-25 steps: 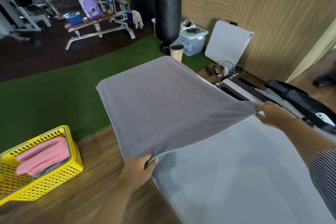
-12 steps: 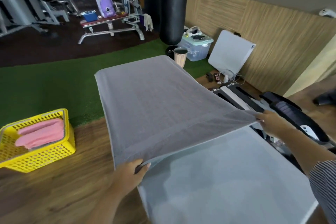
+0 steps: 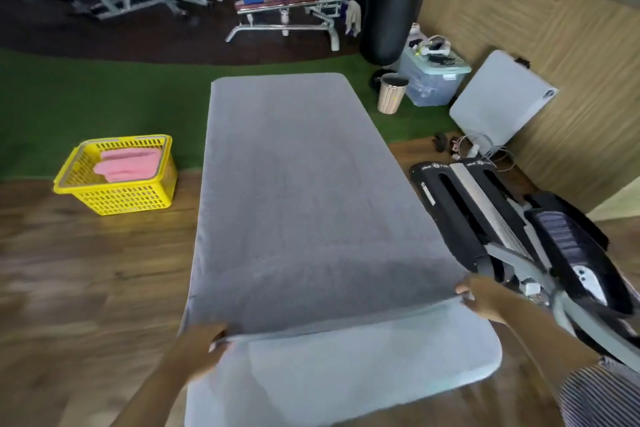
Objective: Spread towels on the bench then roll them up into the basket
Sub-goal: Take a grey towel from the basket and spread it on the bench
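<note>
Grey towel (image 3: 304, 204) covers most of the bench (image 3: 374, 374) in the head view, flat along its length, its near edge stopping short so a pale strip of bench shows nearest the person. The left hand (image 3: 204, 343) pinches the near left corner of the towel, thumb on top and fingers curled under the hem. The right hand (image 3: 479, 295) grips the near right corner the same way, at the bench's right edge. Both corners sit low, touching or just above the bench; I cannot tell which.

Left of the bench, on the wooden floor and well apart from the hands, stands the basket (image 3: 117, 196), yellow, with a pink towel (image 3: 130, 165) already lying inside. To the right lies a black exercise machine (image 3: 512, 236), just beside the bench. Farther back stand a bin (image 3: 391, 94) and a clear tub (image 3: 433, 83).

By my reading, the spreading step is nearly complete: the towel looks smooth, without folds. The next move likely calls for turning the near hem over on itself and rolling it away, both hands keeping even pressure so the roll stays straight and tight. Afterwards the roll needs carrying left to the basket, beside the pink one.
</note>
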